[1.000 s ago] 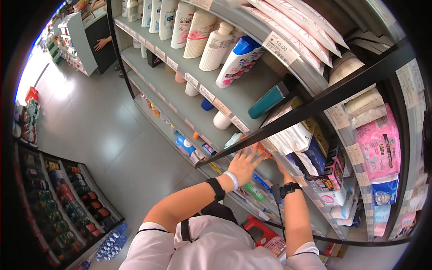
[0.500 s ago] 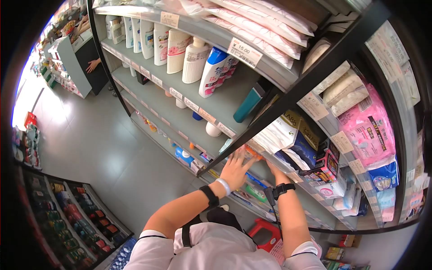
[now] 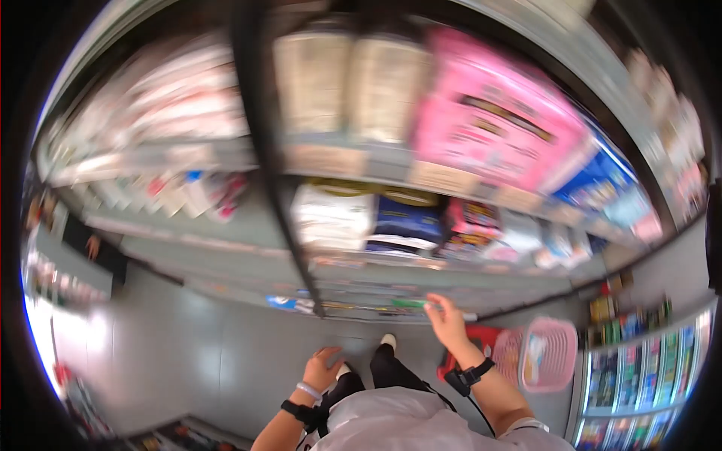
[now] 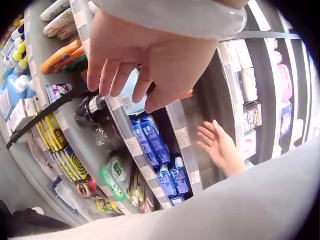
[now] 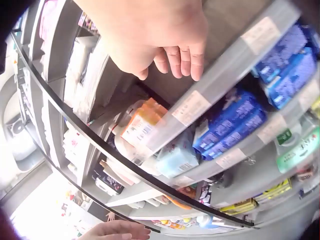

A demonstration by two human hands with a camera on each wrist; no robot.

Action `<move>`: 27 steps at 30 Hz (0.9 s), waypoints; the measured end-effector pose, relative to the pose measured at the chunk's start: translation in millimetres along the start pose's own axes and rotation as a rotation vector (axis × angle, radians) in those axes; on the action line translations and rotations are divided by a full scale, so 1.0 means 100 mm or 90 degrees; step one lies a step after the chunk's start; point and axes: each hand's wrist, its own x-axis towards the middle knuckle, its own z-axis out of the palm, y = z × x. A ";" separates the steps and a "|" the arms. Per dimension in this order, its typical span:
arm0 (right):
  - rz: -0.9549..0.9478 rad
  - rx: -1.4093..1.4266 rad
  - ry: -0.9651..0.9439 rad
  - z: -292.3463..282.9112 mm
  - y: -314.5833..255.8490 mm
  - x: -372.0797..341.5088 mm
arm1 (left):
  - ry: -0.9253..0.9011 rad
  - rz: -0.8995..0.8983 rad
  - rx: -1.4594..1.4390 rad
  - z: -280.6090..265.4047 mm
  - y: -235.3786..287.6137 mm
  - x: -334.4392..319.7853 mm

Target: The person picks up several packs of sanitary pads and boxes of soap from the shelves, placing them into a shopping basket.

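My left hand (image 3: 322, 368) hangs in front of my body over the floor, its fingers loosely bent and holding nothing. In the left wrist view the same hand (image 4: 150, 55) overlaps a light-blue pack on a shelf. My right hand (image 3: 448, 325) is raised before the lower shelves, fingers apart and nothing in them. In the right wrist view, an orange-and-white pack (image 5: 142, 127) stands on the shelf below that hand (image 5: 160, 35). Beside it, one level lower, are a light-blue pack (image 5: 177, 156) and several dark-blue packs (image 5: 232, 125).
A black shelf post (image 3: 282, 188) divides the racks. To its right sit tissue packs (image 3: 335, 218) and a large pink pack (image 3: 496, 113). A pink basket (image 3: 549, 357) and a red basket (image 3: 451, 367) stand on the floor at right. Another person's hand (image 3: 93, 246) shows far left.
Both hands have come away from the orange pack on the shelf and drawn back toward my body, now apart. The head view has swung to the right and is blurred.
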 end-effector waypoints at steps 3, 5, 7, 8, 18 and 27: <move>0.061 -0.092 0.002 -0.26 0.25 -0.53 | -0.089 0.014 0.035 0.13 0.02 0.15; 0.134 -0.087 0.015 -0.34 0.45 -0.80 | -0.142 0.031 0.075 0.22 0.06 0.30; 0.202 -0.078 0.038 -0.49 0.60 -1.02 | -0.129 0.075 0.061 0.30 0.19 0.45; 0.212 -0.078 0.050 -0.54 0.67 -1.10 | -0.153 0.093 0.068 0.36 0.24 0.53; 0.458 -0.051 0.304 -2.24 1.97 -1.81 | -0.251 0.043 0.104 1.34 0.91 0.88; 0.574 -0.241 -0.161 -3.20 3.80 -2.15 | -0.287 0.050 0.140 2.27 1.56 0.78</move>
